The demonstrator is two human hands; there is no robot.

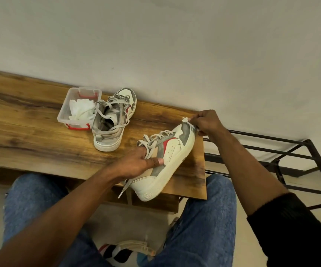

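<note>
On bench [30, 122]: two sneakers, one clear box [67, 112] of white cloths. Near sneaker [173, 149] lies tilted at the right end. Left hand [140, 162] fingers curl round its collar; right hand [207, 122] fingers pinch a white wipe [186, 120] at its toe. Second sneaker [113, 120] touches the box. Pale wall; one black rack [290, 151].

Left hand [136, 162] gripped the sneaker [167, 160] by its collar on the counter [30, 128], while the right hand [207, 122] pinched a small white wipe [187, 120] against the toe.
</note>
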